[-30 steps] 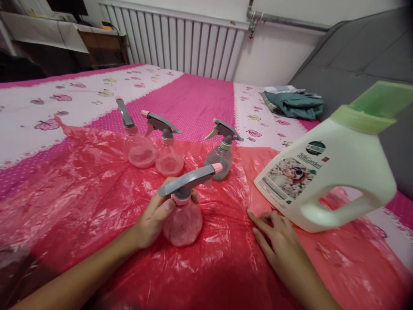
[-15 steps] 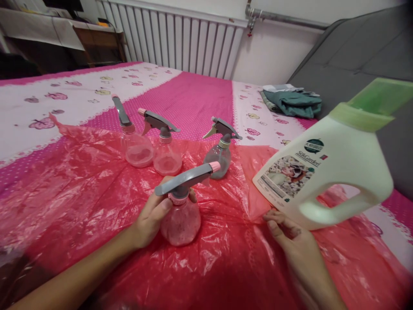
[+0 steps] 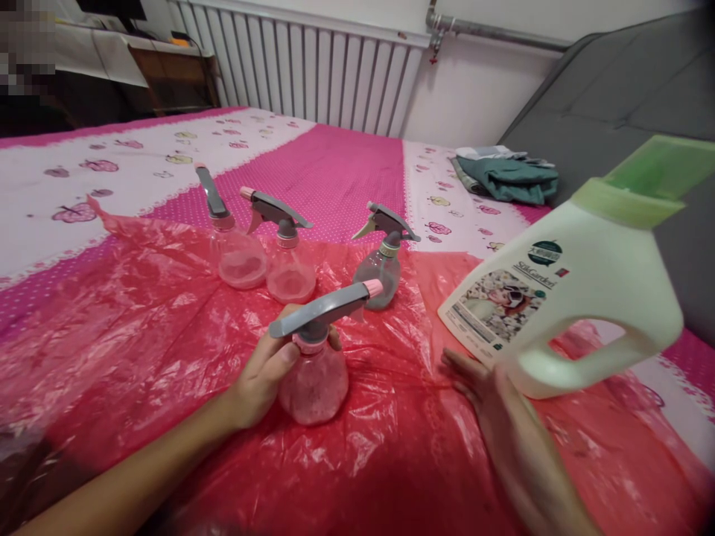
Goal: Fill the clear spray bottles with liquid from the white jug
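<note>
My left hand (image 3: pixel 265 380) is wrapped round the neck of a clear spray bottle (image 3: pixel 313 391) with a grey trigger head and pink nozzle; the bottle stands upright on a red plastic sheet (image 3: pixel 385 447). To the right, my right hand (image 3: pixel 497 409) has its fingers stretched out over the sheet, holding nothing, slightly blurred. Close beside it is a large pale green detergent jug (image 3: pixel 581 290) with a green cap. Behind the held bottle stand two pink-collared spray bottles (image 3: pixel 291 275) (image 3: pixel 240 260) and a greyish spray bottle (image 3: pixel 378 275) with a pale green collar.
The sheet lies on a bed with a pink and white patterned cover (image 3: pixel 357 171). Folded clothes (image 3: pixel 511 176) lie at the back right by a grey headboard (image 3: pixel 625 97). A white radiator (image 3: pixel 313 67) runs along the wall, and a desk (image 3: pixel 173 74) stands back left.
My right hand's fingers have straightened from a curled pose on the sheet, and the hand has turned and lifted a little. My left hand and the bottles look unmoved.
</note>
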{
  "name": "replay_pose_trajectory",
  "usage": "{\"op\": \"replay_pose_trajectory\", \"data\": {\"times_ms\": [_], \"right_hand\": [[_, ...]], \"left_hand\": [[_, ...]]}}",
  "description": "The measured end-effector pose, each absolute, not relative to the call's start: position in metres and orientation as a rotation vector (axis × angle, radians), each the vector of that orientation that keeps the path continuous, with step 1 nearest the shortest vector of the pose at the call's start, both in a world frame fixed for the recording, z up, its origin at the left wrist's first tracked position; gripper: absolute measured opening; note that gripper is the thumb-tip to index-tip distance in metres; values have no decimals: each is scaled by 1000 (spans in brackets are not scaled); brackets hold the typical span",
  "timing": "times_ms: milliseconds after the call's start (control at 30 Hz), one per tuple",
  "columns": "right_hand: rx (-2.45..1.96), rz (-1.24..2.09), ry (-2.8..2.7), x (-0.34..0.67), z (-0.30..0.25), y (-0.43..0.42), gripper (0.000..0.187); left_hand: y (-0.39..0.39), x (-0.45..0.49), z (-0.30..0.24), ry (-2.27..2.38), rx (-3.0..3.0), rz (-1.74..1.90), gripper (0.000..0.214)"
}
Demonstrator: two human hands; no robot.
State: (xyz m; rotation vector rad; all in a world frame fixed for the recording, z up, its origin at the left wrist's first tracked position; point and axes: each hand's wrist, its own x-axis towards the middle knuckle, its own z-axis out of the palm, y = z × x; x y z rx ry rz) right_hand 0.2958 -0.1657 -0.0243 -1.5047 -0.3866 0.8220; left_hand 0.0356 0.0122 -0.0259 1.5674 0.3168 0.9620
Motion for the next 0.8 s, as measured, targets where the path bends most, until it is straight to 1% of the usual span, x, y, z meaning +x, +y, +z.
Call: {"op": "replay_pose_trajectory", "data": {"times_ms": [133,233,500,800], "right_hand": [[-1266,1118,-290,300,-16,-166,63],[-1162,1237,-327,304,-15,-165,65],[-1057,1326,-406,298,-11,-167,75],[-968,1378,-398,298,-10,-166,72]], "left_hand": [[12,35,-28,341,1560,966,48],[11,35,-26,368,1553,953,50],[10,37,-22,376,1566,962,48],[11,35,-25,352,1571,954,50]]}}
